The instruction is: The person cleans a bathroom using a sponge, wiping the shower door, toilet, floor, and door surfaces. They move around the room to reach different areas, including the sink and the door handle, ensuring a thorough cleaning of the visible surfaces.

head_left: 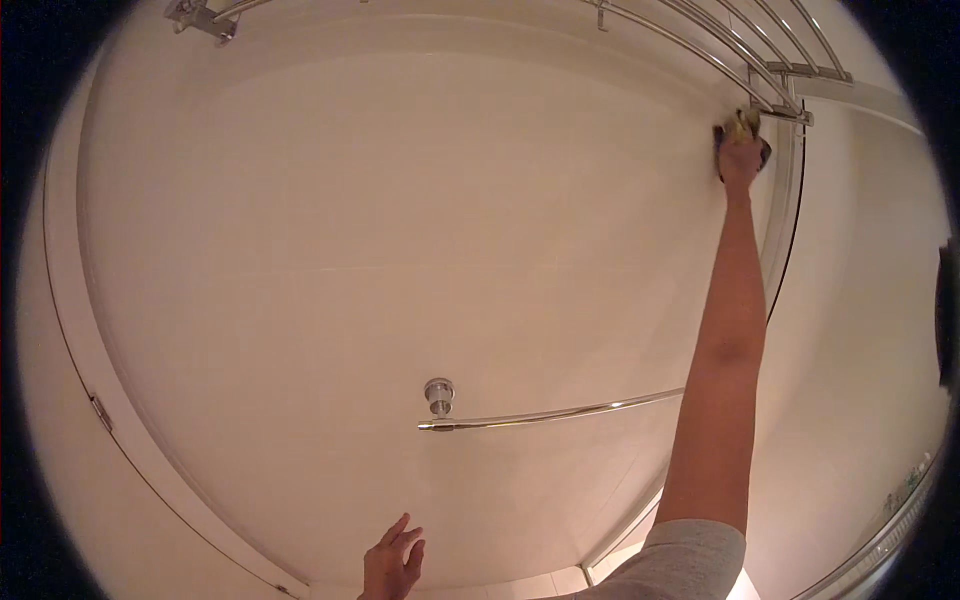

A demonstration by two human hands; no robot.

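Note:
My right arm reaches up to the far right. At its end my right hand (pixel 740 163) presses a crumpled dark and yellowish cloth (pixel 742 124) against the light wall (pixel 400 220), just under the end of a chrome rack (pixel 720 55). The fingers are bunched round the cloth and partly hidden by it. At the lower edge, my left hand (pixel 390 565) is raised in front of the wall with its fingers apart and nothing in them. A chrome towel bar (pixel 560 412) is above it and to the right.
A chrome bracket (pixel 202 18) sticks out at the top left. The towel bar's round mount (pixel 439 392) juts from the wall, and my right arm crosses the bar's right end. A pale frame (pixel 75 250) with small hinges runs down the left side.

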